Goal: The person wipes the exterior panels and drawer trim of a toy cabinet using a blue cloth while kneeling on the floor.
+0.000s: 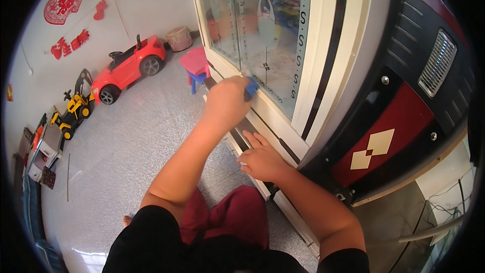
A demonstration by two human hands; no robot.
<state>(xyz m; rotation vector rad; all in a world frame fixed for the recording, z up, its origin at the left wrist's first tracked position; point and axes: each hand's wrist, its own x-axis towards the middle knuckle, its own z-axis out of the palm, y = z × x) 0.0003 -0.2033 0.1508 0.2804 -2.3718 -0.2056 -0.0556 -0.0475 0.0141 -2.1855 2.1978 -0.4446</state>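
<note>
My left hand (228, 98) grips a bunched blue cloth (251, 88) against the cream lower rail (265, 102) of a glass-doored cabinet, just under the glass door (261, 53). Much of the cloth is hidden by my fingers. Below it, a drawer (242, 140) of the same cabinet stands pulled out, with a dark interior strip and a pale front. My right hand (265, 159) rests over this drawer's edge, its fingers spread; the fingertips touch the drawer near its rim.
A black and red machine-like panel (382, 132) stands close on my right, with loose cables (447, 208) below it. A pink and blue child's stool (195, 64) is beyond the cabinet. A red toy car (130, 66) and yellow toy excavator (75, 106) line the wall.
</note>
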